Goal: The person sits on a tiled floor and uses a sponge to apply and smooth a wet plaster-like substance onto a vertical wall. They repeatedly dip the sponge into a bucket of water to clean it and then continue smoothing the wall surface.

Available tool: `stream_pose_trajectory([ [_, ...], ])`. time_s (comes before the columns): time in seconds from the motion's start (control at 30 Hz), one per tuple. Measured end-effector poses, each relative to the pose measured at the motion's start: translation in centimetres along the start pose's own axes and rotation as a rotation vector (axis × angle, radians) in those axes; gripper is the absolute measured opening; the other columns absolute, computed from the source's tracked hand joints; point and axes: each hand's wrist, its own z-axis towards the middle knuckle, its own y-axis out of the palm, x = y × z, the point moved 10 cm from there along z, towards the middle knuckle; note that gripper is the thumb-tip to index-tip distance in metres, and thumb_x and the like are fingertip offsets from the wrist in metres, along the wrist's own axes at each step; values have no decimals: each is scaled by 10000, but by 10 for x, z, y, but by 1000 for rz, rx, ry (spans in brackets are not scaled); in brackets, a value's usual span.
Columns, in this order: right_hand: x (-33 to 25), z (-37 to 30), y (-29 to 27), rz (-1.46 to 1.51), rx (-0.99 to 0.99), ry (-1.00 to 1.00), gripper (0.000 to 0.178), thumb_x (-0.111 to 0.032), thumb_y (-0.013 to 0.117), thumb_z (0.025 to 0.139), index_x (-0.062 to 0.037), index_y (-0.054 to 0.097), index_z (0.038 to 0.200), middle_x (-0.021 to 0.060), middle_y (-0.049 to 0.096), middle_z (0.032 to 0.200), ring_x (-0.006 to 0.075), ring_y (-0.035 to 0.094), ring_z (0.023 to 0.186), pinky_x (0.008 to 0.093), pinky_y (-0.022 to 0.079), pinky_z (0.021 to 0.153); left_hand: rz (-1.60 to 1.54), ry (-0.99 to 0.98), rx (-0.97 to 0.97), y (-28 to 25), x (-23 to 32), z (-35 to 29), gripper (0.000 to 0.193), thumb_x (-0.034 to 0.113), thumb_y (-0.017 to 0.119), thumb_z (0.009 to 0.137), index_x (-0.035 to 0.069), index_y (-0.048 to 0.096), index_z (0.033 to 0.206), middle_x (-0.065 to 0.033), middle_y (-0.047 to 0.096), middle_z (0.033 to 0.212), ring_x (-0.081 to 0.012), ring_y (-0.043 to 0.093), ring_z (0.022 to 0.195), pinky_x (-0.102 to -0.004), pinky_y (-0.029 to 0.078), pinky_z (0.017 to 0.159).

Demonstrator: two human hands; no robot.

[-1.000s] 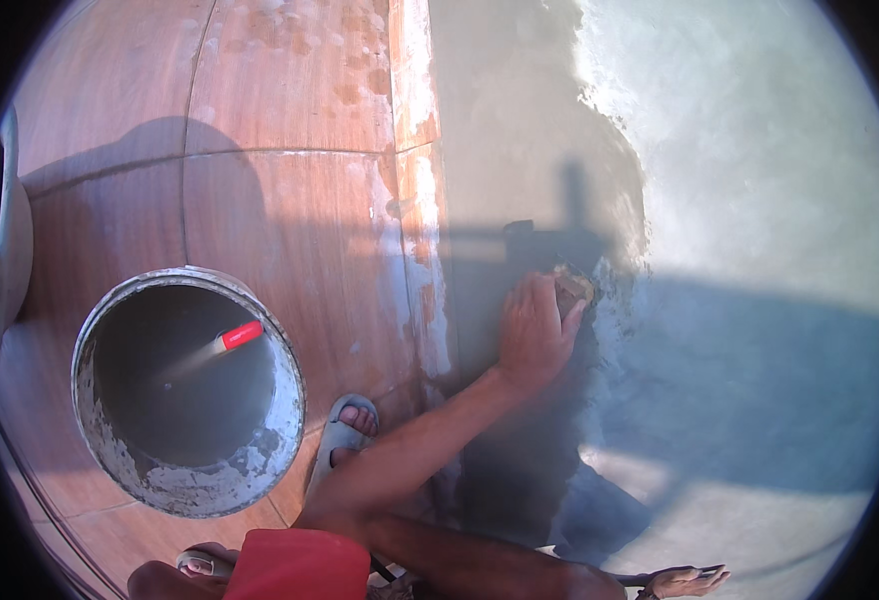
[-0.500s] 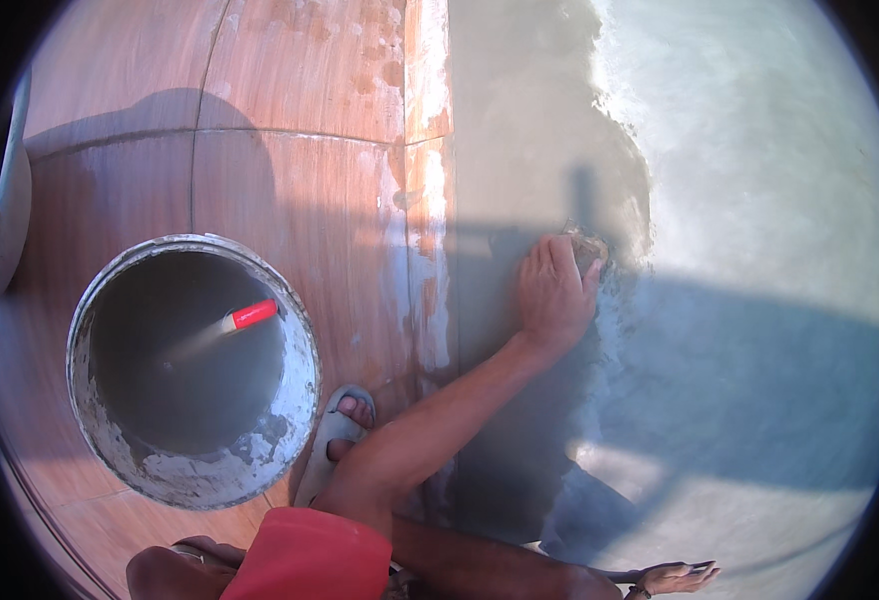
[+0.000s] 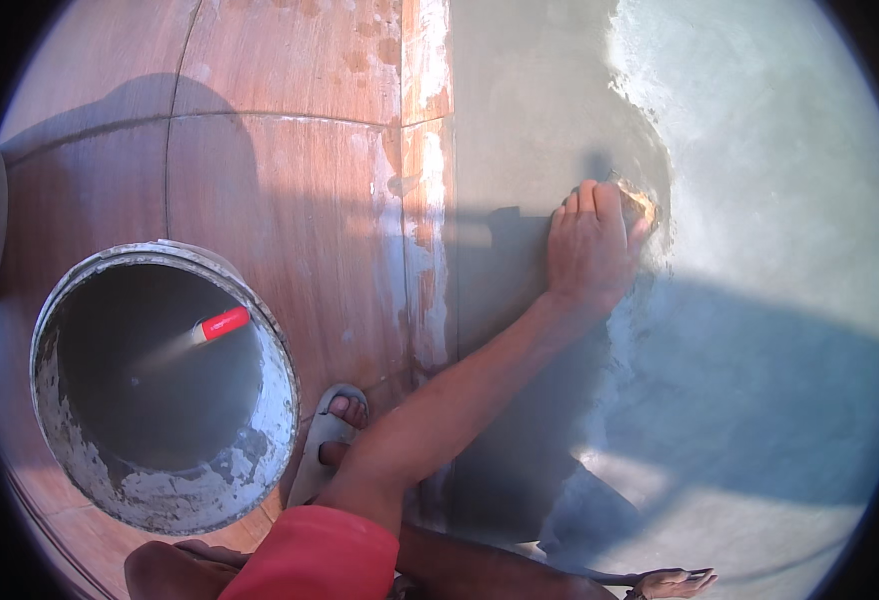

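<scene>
Hand [image 3: 592, 240] of the left arm [image 3: 460, 405] is curled over a rough tan block [image 3: 642, 205], knuckles up and thumb to the right. The block is above and well to the right of the bucket [image 3: 182, 497]. Its visible part slants from upper left to lower right, the exposed edge facing away from the bucket; the rest is covered, so its full long axis cannot be told. Under the hand, a smooth, darker grey band [image 3: 520, 100] runs up and down to the right of the bucket. Farther right, past a ragged border, is a paler grey surface [image 3: 760, 160]. The right hand [image 3: 672, 584], low and far right of the bucket, lies palm up with fingers extended; whether it holds something cannot be told. Just right of the bucket is a sandal [image 3: 309, 460] on a foot; a red sleeve [image 3: 325, 550] is at its lower right. The bucket, crusted whitish inside, stands on reddish wood-patterned tiles [image 3: 310, 165] and holds grey mix [image 3: 150, 410]. In it a red handle [image 3: 225, 324] slants toward the upper right of the rim. Broad shadow [image 3: 750, 390] crosses the grey right of the bucket.
</scene>
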Motion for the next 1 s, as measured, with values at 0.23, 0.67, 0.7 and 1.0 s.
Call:
stream_pose_trajectory([
  [0.23,-3,0,-4,-5,-17,-20,535,-298,331,1037,89,358,1404,313,389,1396,476,407,1257,601,360,995,21,-166,30,-9,-71,-36,401,212,695,832,-21,458,1057,-186,538,1006,-340,560,914,-432,436,771],
  [0.67,5,-5,-5,-42,-46,-15,546,-320,319,1036,85,363,1401,324,394,1396,492,403,1268,621,338,1009,24,49,71,-3,-31,-9,352,172,690,840,-10,472,1048,-195,551,1003,-371,569,926,-458,455,804],
  [0.7,3,-2,-4,-26,-39,-13,544,-318,319,1037,84,364,1400,326,396,1392,492,403,1267,620,338,1009,36,-41,130,-17,-44,26,352,175,684,845,-16,471,1051,-195,551,1002,-370,569,926,-458,454,804],
  [1.0,14,-16,2,-98,14,-51,511,-299,323,1049,67,382,1399,290,434,1378,458,443,1248,567,389,991,-10,72,-54,-4,-35,-108,409,171,701,829,-20,479,1114,-195,559,1015,-377,578,927,-460,463,790],
])
